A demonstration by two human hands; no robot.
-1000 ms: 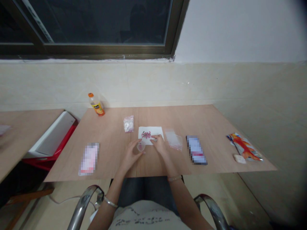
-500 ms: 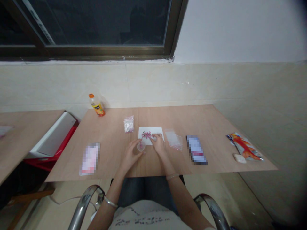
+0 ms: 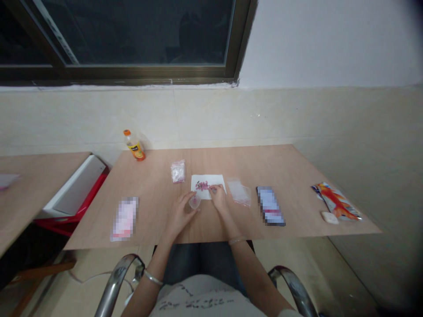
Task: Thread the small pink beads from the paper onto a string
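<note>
My left hand (image 3: 183, 211) is curled around a small clear plastic cup (image 3: 194, 202), thumb on the near side and fingers on the far side. Something small and pink shows inside the cup. Just beyond lies a sheet of white paper (image 3: 216, 178) bearing a small heap of pink and dark bead-like pieces (image 3: 202, 185). My right hand (image 3: 218, 197) rests over the paper's right part, its fingertips drawn together at the right end of the heap. Whatever is between those fingertips is too small to make out.
Clear zip bags (image 3: 239, 192) lie right of the paper, and a filled clear bag (image 3: 178, 171) lies behind left. Phones with blurred screens (image 3: 271, 206) (image 3: 124, 219) flank my hands. An orange drink bottle (image 3: 135, 146) stands back left; a colourful packet (image 3: 339, 202) and white case (image 3: 329, 217) lie right.
Both hands stay almost in place. The heap of pieces reaches a little further right, towards my right fingertips, and less pink shows in the cup.
</note>
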